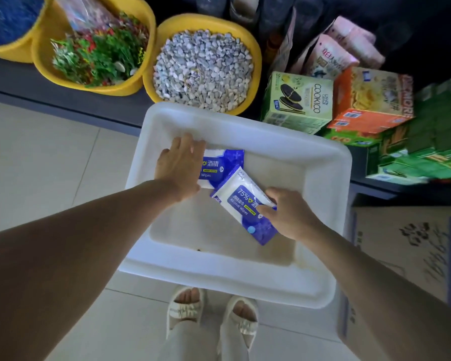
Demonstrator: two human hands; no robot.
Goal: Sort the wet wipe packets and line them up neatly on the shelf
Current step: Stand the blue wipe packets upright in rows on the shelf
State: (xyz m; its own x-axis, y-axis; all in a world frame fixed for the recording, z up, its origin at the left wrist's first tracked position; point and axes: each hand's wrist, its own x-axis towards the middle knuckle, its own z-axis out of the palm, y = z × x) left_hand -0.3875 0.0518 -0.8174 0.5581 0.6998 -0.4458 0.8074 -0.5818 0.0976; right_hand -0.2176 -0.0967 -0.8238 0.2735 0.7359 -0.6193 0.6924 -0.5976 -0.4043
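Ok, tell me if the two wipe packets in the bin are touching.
Touching. The head view shows the near packet, held by the right hand, overlapping the far packet under the left hand.

We see bare floor in the near half of the white tub [323, 162], open from above. Its far rim sits close to the gravel basin [203, 71] and the cookie boxes [297, 102], crowding that side.

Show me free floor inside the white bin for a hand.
Bare bin floor lies between the near wall and the two wipe packets, plus the right side past the right hand. The far-left corner is crowded: left hand on the second packet.
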